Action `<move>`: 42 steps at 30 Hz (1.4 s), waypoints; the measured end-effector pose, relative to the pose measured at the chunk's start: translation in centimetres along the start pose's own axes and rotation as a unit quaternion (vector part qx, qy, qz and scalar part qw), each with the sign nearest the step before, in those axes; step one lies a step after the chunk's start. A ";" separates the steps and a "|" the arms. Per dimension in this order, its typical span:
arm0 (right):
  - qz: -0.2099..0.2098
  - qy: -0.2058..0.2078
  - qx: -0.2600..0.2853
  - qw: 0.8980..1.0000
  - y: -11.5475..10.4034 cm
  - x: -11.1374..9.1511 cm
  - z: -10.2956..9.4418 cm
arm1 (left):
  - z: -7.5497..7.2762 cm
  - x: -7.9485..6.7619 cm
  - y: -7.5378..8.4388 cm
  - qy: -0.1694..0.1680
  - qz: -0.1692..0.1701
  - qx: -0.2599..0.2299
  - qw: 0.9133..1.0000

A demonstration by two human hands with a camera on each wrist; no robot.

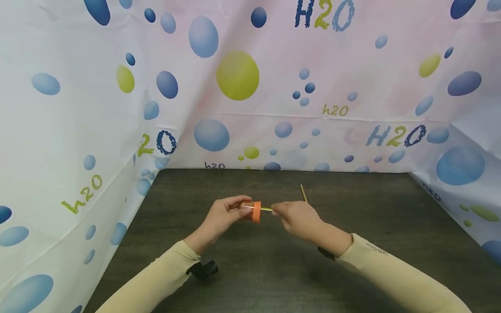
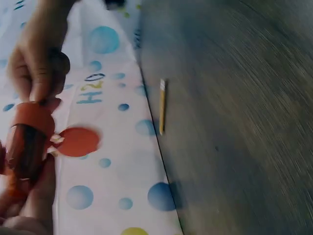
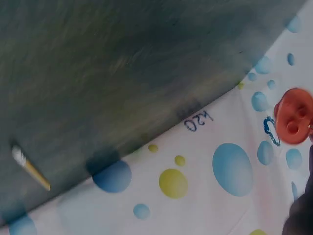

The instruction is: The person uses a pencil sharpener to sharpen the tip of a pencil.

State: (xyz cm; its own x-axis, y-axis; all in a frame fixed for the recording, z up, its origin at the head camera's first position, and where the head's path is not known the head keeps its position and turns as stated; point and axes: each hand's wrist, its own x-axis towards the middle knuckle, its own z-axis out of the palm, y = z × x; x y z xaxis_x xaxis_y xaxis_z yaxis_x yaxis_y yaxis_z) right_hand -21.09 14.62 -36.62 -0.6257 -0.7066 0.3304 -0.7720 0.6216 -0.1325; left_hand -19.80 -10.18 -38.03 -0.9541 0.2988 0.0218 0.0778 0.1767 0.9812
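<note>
My left hand grips a pencil sharpener with an orange top and a see-through, dark-looking container. In the right wrist view, the sharpener's orange face shows round holes. A round orange flap juts from its side in the left wrist view. My right hand pinches a yellowish pencil whose far end meets the orange top; how deep it sits is hidden. Both hands are held above the table. Just beyond the right hand lies a second pencil, partly covered by that hand in the head view.
The dark wood-look table stretches around both hands. White sheeting with blue and green dots rises at the back and both sides. A black strap hangs at the left wrist.
</note>
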 end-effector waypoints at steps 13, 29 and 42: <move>0.108 -0.202 0.363 0.903 1.2 0.7 -1.2 | -0.4 -0.5 -0.1 0.000 0.066 0.060 0.996; -0.008 0.065 -0.045 0.997 -0.1 0.1 0.5 | -0.2 0.0 0.4 0.014 -0.042 -0.031 0.999; 0.195 -0.244 0.483 0.818 2.7 1.6 -2.1 | 0.2 -0.3 0.1 0.024 0.092 0.062 0.994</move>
State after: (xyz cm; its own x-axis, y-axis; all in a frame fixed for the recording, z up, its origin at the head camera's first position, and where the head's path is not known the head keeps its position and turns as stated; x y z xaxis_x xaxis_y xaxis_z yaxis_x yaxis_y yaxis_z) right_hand -23.93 15.81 -34.50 -0.6327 -0.7164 -0.2940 -0.0838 0.4408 -0.8937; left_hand -19.42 -10.09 -37.98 -0.9330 0.2923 0.2097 0.2833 0.2377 0.9291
